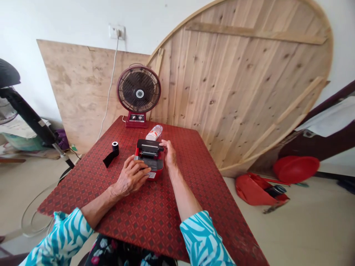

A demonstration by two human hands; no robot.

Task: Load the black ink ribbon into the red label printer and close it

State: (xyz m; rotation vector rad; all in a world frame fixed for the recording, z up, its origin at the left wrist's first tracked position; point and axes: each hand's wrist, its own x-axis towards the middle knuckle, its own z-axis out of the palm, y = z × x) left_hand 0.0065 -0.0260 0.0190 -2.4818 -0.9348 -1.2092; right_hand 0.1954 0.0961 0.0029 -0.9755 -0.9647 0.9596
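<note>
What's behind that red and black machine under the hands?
A clear plastic bottle shows just behind the machine, with a fan farther back. The machine's raised lid hides the tabletop right behind it, perhaps part of the bottle.

One camera, worn on the person's head, looks out over the desk [155, 218].
It sits high up on the near side and faces forward and down, so the top of the desk shows with its far end pointing away. The sleeves [205, 236] and the lap [119, 251] are closest, along the bottom edge. The hands [132, 176] are a bit farther off, near the middle. The fan [139, 93] and the wall [83, 22] are farther away, up top. The view is very wide, so it takes in floor [305, 221] on both sides too.
</note>
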